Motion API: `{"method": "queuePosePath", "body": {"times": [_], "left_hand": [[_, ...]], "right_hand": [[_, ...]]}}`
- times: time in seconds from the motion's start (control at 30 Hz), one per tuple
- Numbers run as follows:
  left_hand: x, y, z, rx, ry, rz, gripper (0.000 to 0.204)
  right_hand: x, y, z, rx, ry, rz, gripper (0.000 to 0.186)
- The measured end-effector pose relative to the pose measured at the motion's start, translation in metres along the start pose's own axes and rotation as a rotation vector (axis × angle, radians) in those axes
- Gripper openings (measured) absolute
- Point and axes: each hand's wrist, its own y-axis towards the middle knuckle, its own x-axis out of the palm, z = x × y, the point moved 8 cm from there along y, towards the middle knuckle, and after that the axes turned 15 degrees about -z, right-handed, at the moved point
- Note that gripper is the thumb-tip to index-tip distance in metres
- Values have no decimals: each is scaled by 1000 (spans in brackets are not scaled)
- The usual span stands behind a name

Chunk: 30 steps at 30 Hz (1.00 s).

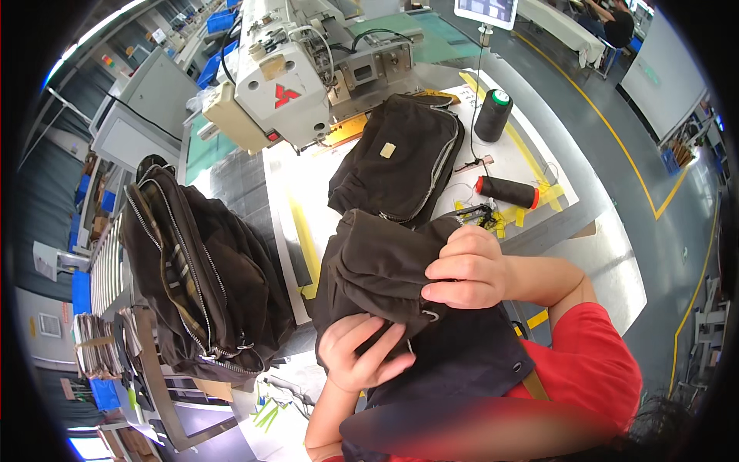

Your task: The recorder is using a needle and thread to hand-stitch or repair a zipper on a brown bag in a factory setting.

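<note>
Both my hands are on a dark brown fabric bag (377, 266) at the table's near edge. My right hand (466, 269) pinches its right side, fingers curled over the cloth. Lower down, my left hand (362, 353) is closed around the near edge, its fingertips partly tucked into the fabric. A bit of silvery zipper shows between the hands. Just beyond lies another dark brown bag (400, 154) with a small pale label and a curved zipper. To the left, a larger stack of dark brown zippered bags (208, 269) stands apart from my hands.
An industrial sewing machine (285, 85) stands at the back. On the right of the table are an upright black thread cone (493, 115), a lying black thread spool (508, 192) with red ends, and small tools. A tablet screen (486, 11) rises behind. Another person sits far right.
</note>
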Motion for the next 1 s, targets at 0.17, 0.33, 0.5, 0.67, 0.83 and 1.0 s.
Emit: {"method": "queuePosePath", "body": {"times": [0.17, 0.33, 0.5, 0.67, 0.83, 1.0], "left_hand": [[-32, -16, -26, -547, -184, 2, 107], [-34, -16, -11, -728, -689, -97, 71], [-212, -28, -46, -1011, -115, 675, 47], [-306, -11, -141, -965, -77, 554, 47], [-236, -47, -258, -1142, 57, -301, 39], [-242, -61, -284, -1121, 40, -218, 44]], "right_hand": [[-43, 8, -4, -95, 394, 52, 13], [-63, 27, -3, -176, 475, 159, 24], [-71, 13, 29, 170, 387, 476, 46], [-48, 11, 43, 292, 161, -29, 33], [43, -17, 98, 451, 129, -620, 57], [125, -51, 107, 397, 34, -1142, 68]]}}
